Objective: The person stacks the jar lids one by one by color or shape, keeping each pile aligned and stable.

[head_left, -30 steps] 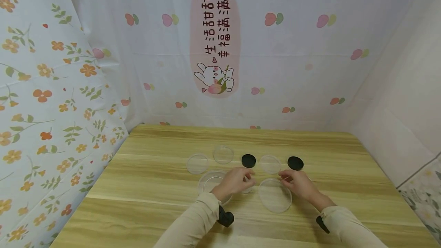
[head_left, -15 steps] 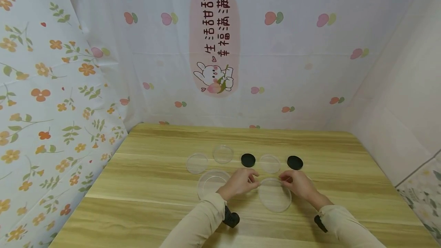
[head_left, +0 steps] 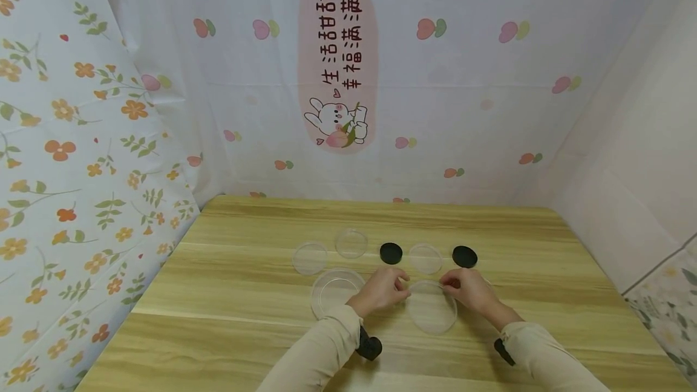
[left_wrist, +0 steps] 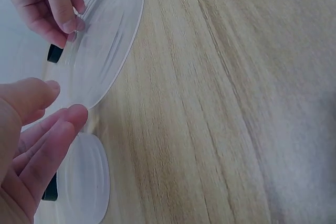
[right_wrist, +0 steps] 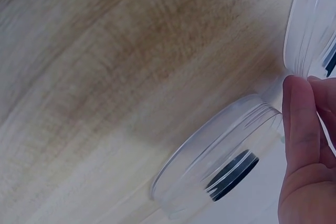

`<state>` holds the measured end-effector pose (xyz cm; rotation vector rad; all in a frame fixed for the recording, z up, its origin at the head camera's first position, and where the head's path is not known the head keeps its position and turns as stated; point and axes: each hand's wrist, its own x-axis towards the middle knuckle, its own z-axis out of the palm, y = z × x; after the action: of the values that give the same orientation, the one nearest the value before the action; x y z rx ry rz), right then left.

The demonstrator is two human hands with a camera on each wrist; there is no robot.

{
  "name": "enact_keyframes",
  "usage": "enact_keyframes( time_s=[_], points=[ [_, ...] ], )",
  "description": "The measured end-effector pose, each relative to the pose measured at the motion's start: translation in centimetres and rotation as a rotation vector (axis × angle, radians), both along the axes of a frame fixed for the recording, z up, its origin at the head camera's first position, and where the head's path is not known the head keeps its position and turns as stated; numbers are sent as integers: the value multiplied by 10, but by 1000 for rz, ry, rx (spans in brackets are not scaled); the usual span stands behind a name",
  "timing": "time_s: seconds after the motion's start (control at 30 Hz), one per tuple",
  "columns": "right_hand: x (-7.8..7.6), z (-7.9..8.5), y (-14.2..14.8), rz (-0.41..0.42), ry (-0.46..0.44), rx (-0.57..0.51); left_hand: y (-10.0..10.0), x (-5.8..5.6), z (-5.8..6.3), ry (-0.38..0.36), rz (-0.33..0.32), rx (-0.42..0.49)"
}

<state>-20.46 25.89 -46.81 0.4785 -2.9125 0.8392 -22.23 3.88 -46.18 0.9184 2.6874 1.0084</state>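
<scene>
In the head view a large clear round dish point(head_left: 432, 310) lies between the two hands. My right hand point(head_left: 472, 290) pinches its far right rim with thumb and fingers; the left wrist view also shows this right hand point(left_wrist: 47, 3) at the dish's edge. My left hand point(head_left: 381, 289) is at the opposite side, its thumb and fingers apart with nothing between them, fingertips close to the rim. Below those fingers in the left wrist view sits a smaller clear dish point(left_wrist: 86, 177). Another clear dish point(right_wrist: 210, 156) stands beside the right hand, mostly hidden behind it in the head view.
Left of the hands lies a wide clear dish point(head_left: 321, 286) with an inner ring. Behind stand a row of clear round pieces, such as one at far left point(head_left: 310, 259), and two black discs, the left disc point(head_left: 391, 253) and right disc point(head_left: 464, 257). Patterned cloth point(head_left: 463, 107) hangs behind the wooden table point(head_left: 218, 295).
My left hand has moved right, away from the wide ringed dish and up to the large clear dish. That dish has shifted slightly left. The right hand has barely moved.
</scene>
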Motion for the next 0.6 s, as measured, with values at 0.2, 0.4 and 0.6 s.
enact_keyframes(
  time_s=[0.2,0.4,0.6],
  points=[
    [0,0,-1,4,11,-3,1,1,2,-21,18,3],
    [0,0,-2,0,7,-9,1,1,1,-57,29,10],
    [1,-1,-3,16,11,-25,1,2,4,-65,32,-9]
  ],
)
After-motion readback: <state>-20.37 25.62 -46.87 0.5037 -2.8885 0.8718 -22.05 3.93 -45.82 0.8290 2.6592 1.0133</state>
